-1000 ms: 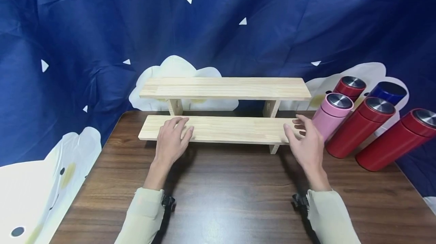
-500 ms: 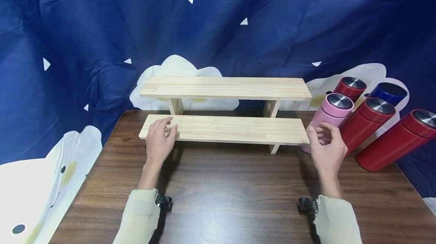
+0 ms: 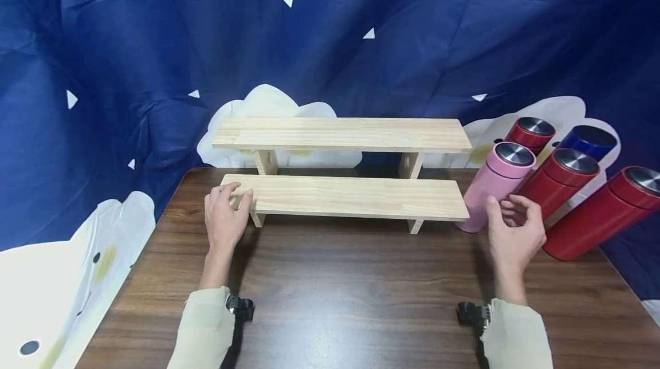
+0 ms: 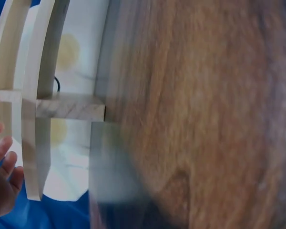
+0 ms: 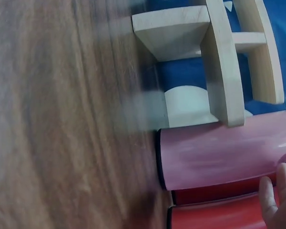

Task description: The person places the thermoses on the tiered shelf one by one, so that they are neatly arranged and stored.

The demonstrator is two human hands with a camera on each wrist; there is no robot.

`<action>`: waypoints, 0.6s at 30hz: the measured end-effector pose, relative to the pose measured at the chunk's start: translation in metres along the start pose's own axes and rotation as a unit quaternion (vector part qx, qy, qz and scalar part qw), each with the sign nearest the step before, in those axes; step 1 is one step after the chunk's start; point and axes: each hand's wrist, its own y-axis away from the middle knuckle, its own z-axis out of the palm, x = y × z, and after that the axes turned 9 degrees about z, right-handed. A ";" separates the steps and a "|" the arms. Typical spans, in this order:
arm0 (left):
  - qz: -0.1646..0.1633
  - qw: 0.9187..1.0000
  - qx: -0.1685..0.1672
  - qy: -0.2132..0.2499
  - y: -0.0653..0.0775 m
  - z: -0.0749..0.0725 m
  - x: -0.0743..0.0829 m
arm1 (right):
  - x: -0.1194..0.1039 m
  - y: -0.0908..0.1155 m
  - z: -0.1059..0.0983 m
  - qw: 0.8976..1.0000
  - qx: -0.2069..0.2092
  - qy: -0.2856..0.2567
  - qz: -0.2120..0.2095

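Your left hand (image 3: pixel 225 217) is at the left end of the lower board (image 3: pixel 350 194) of a two-tier wooden stand, its fingers loosely bent, thumb apart, with nothing held; you cannot tell from these views whether the fingertips touch the wood. Your right hand (image 3: pixel 515 231) is in front of the pink bottle (image 3: pixel 490 185) and the middle red bottle (image 3: pixel 557 177), fingers relaxed and bent, thumb spread away from them, gripping nothing; contact with the pink bottle is unclear. That bottle stands upright on the brown table (image 3: pixel 330 277), right by the lower board's right end. The upper board (image 3: pixel 340 133) sits higher and farther back from you. Behind the pink bottle stands another red bottle (image 3: pixel 530 134), with a blue bottle (image 3: pixel 588 140) to its right, and a large red bottle (image 3: pixel 603 217) stands rightmost. A blue curtain (image 3: pixel 330 42) with white triangles hangs behind.
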 end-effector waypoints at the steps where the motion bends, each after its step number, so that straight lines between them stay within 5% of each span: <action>1: -0.004 1.000 0.003 0.000 0.000 -0.001 -0.002 | 0.001 -0.001 -0.001 1.000 0.001 -0.002 0.004; 18: -0.075 0.995 0.063 -0.003 -0.005 -0.014 -0.027 | 0.014 -0.003 -0.006 0.997 -0.038 0.003 0.072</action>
